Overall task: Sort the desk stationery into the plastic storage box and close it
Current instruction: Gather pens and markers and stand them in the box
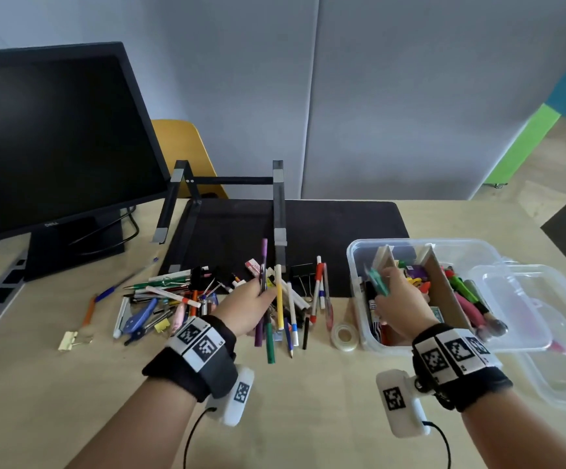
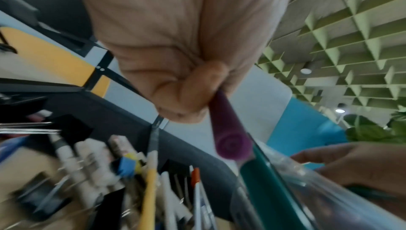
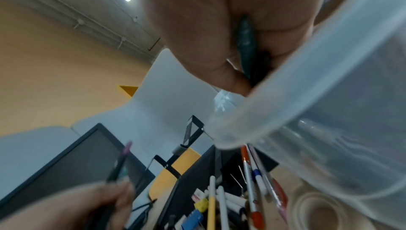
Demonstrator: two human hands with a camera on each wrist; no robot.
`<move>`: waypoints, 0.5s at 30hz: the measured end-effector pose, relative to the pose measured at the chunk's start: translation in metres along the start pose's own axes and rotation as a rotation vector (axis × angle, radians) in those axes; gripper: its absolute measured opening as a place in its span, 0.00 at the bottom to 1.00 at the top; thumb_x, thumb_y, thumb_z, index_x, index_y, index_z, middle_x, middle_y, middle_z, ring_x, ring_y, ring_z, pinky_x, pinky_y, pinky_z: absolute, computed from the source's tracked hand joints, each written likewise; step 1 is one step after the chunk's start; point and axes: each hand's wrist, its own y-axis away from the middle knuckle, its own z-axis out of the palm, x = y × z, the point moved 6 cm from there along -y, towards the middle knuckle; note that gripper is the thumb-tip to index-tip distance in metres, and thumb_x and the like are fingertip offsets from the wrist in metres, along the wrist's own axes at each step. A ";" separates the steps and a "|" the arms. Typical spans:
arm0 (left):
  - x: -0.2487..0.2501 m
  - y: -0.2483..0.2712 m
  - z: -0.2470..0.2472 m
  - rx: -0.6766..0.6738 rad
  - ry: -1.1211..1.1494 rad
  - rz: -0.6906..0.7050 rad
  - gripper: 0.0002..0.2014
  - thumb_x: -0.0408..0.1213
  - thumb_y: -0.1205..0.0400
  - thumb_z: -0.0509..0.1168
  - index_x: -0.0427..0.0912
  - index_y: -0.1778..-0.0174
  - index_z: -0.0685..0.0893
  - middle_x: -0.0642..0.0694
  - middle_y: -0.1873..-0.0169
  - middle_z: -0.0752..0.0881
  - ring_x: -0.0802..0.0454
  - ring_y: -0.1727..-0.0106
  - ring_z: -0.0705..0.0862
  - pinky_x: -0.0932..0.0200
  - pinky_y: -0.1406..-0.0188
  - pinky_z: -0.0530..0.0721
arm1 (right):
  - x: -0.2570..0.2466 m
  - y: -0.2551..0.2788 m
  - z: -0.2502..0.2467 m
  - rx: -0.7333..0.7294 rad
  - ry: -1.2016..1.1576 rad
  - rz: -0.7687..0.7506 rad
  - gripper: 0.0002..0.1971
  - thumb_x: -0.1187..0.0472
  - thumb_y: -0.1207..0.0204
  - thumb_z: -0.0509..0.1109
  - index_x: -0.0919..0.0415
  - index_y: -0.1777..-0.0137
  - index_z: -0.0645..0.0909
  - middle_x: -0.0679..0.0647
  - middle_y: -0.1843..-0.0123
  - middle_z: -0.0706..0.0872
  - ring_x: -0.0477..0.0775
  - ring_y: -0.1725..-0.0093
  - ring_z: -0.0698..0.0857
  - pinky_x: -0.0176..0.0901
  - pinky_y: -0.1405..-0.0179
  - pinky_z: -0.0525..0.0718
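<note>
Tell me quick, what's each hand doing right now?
Left hand: grips a bundle of pens above the pile.
Right hand: holds a teal pen over the storage box.

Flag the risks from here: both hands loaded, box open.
1. The left hand holds several pens in one loose grip, the purple pen and a green one among them; one could slip back into the pile.
2. The right hand lowers a teal pen beside the cardboard divider; a knock might tilt it.
3. The lid rests on the storage box rim, covering part of the right compartment.
</note>
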 end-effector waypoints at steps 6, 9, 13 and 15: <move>0.057 0.004 0.003 0.043 0.085 0.146 0.17 0.50 0.14 0.54 0.37 0.54 0.74 0.40 0.66 0.78 0.47 0.75 0.77 0.49 0.66 0.79 | 0.004 -0.002 0.023 -0.088 0.267 -0.126 0.15 0.65 0.21 0.58 0.60 0.35 0.76 0.63 0.39 0.81 0.63 0.43 0.82 0.49 0.41 0.81; 0.081 0.006 0.002 0.083 0.200 0.186 0.17 0.48 0.13 0.54 0.35 0.49 0.74 0.43 0.66 0.76 0.48 0.75 0.79 0.52 0.72 0.81 | 0.006 -0.004 0.027 -0.108 0.305 -0.137 0.13 0.64 0.19 0.57 0.62 0.38 0.78 0.60 0.39 0.80 0.60 0.43 0.81 0.45 0.41 0.78; 0.110 0.008 0.001 0.174 0.270 0.277 0.10 0.44 0.13 0.55 0.41 0.51 0.74 0.49 0.69 0.76 0.47 0.70 0.83 0.48 0.61 0.86 | 0.005 0.000 0.023 -0.124 0.324 -0.181 0.13 0.66 0.20 0.59 0.62 0.40 0.79 0.58 0.41 0.82 0.56 0.44 0.82 0.44 0.41 0.81; 0.123 0.005 0.002 0.234 0.253 0.320 0.08 0.43 0.13 0.56 0.44 0.54 0.74 0.50 0.69 0.77 0.52 0.71 0.81 0.54 0.62 0.86 | 0.002 0.005 0.007 -0.034 0.263 -0.240 0.12 0.66 0.20 0.59 0.62 0.44 0.82 0.57 0.44 0.84 0.55 0.48 0.82 0.42 0.46 0.82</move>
